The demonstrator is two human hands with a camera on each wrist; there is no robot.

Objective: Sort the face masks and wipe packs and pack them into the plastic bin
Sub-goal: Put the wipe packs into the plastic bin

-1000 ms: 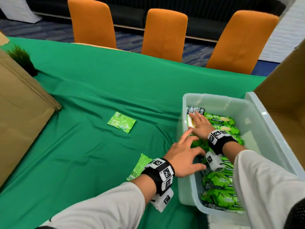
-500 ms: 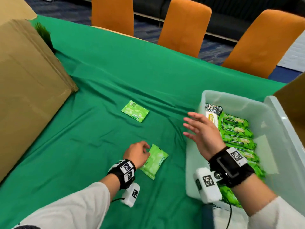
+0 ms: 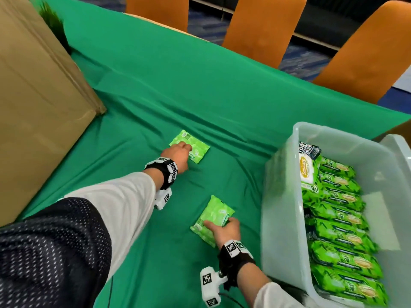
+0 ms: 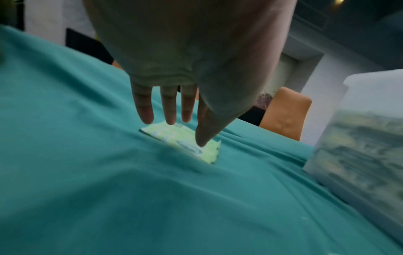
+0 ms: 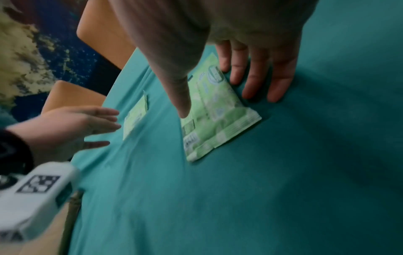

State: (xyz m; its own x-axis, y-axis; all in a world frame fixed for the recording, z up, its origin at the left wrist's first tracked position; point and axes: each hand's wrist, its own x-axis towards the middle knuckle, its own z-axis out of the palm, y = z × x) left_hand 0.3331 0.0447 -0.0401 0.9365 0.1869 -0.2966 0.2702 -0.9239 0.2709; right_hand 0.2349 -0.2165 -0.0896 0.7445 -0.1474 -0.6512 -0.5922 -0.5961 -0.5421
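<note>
**Both hands reach small wipe packs on green counter**

Left hand (image 3: 178, 154) grip open, fingers straight, tips on far wipe pack (image 3: 195, 150). Right hand (image 3: 224, 230) thumb and fingers straddle near wipe pack (image 3: 214, 215), not closed. Green-clothed counter (image 3: 155, 85); orange chairs (image 3: 262, 25) behind. Pale green packs lie flat. Plastic bin (image 3: 280, 196) at right w/ packs, cut off.

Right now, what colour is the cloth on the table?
Green, plain cloth; the head view shows it best.

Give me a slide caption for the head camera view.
Each hand reaches a green wipe pack beside the part-filled plastic bin.
</note>
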